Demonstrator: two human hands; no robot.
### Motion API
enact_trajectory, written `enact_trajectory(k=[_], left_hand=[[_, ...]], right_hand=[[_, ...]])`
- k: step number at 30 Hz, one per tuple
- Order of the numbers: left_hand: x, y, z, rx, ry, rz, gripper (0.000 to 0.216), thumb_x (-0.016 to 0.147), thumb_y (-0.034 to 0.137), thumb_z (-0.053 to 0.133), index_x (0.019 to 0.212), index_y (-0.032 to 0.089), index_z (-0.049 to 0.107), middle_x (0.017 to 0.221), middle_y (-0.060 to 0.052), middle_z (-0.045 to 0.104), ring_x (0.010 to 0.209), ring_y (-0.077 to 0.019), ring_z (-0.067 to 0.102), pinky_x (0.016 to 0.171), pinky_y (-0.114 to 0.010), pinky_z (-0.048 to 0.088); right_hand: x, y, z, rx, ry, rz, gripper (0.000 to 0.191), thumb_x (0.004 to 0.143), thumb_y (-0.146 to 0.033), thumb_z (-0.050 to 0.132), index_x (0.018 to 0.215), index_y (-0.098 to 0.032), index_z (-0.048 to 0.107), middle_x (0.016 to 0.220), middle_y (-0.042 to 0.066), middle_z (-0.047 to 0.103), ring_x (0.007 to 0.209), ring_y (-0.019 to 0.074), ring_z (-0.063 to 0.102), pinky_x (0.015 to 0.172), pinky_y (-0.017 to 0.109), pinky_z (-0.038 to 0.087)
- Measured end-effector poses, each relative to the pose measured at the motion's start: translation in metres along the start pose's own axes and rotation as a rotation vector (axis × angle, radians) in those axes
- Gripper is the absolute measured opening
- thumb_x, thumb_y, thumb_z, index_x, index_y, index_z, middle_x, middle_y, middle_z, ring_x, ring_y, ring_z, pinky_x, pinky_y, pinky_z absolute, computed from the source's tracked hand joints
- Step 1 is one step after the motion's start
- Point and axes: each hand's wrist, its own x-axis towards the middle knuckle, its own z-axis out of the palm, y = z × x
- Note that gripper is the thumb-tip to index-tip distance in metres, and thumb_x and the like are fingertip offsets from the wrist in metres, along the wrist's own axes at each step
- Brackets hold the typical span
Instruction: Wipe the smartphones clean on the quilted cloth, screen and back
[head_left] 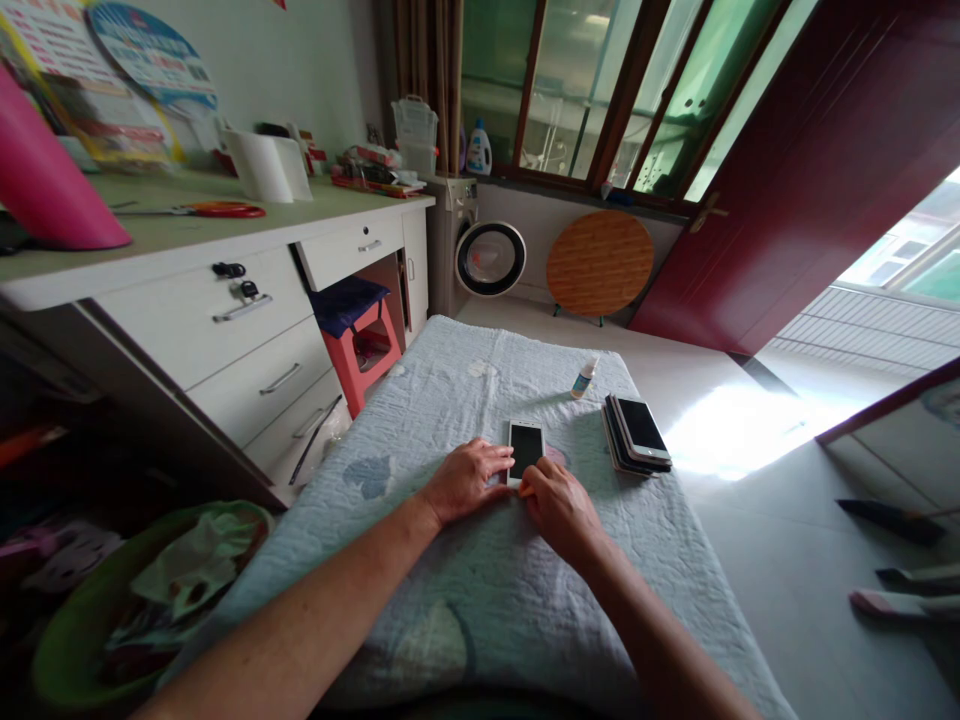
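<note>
A white smartphone [527,448] with a dark screen lies face up on the cloth-covered table. Along its left edge, my left hand [469,478] lies with fingers stretched out, their tips touching the phone. My right hand [561,503] is closed at the phone's lower right corner, fingers curled down over the screen. A small orange patch shows at its fingertips; what it is I cannot make out. Beyond, a small spray bottle [583,380] stands upright. To the right sits a stack of several phones, the top one white-framed with a black screen [640,426].
A pale blue quilted cloth [442,400] covers the table. Left of it are a white desk [225,340] with drawers, a pink stool [369,345] and a green basket [64,640]. A washing machine [452,215] with its door open and a round wooden tabletop [600,262] stand at the back.
</note>
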Motion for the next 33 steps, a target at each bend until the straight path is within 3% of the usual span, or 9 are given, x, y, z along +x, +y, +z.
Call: enact_trajectory(k=[9,16,20,33], left_hand=[[-0.001,0.0,0.006,0.043,0.028,-0.016,0.034,0.084,0.036,0.068,0.114,0.02,0.065,0.127,-0.007,0.062,0.111,-0.0238,0.056,0.097,-0.039,0.045],[-0.002,0.003,0.007,0.073,0.059,-0.061,0.034,0.085,0.036,0.066,0.115,0.021,0.066,0.131,-0.011,0.057,0.112,-0.0262,0.055,0.098,-0.043,0.044],[-0.001,0.004,0.006,0.066,0.035,-0.049,0.034,0.086,0.034,0.064,0.117,0.02,0.065,0.122,-0.01,0.063,0.108,-0.0258,0.056,0.095,-0.041,0.046],[0.003,0.009,-0.005,0.026,-0.007,0.01,0.033,0.091,0.044,0.054,0.112,0.021,0.066,0.103,-0.006,0.067,0.095,-0.0237,0.057,0.086,-0.036,0.045]], right_hand=[[-0.013,0.033,-0.009,0.121,0.031,0.102,0.019,0.075,-0.006,0.048,0.077,-0.019,0.061,0.084,0.002,0.06,0.077,0.0134,0.056,0.072,0.021,0.038],[-0.004,0.027,-0.011,0.304,0.077,0.27,0.012,0.078,-0.022,0.053,0.074,-0.02,0.064,0.067,0.001,0.065,0.064,0.0152,0.06,0.061,0.022,0.039],[0.014,0.03,-0.007,0.281,0.124,0.351,0.012,0.076,-0.022,0.055,0.075,-0.019,0.066,0.067,0.002,0.067,0.066,0.0159,0.062,0.061,0.022,0.038],[0.096,0.059,-0.005,0.024,0.133,0.391,0.019,0.079,-0.017,0.052,0.086,-0.016,0.069,0.081,0.006,0.07,0.076,0.0159,0.061,0.063,0.022,0.036]])
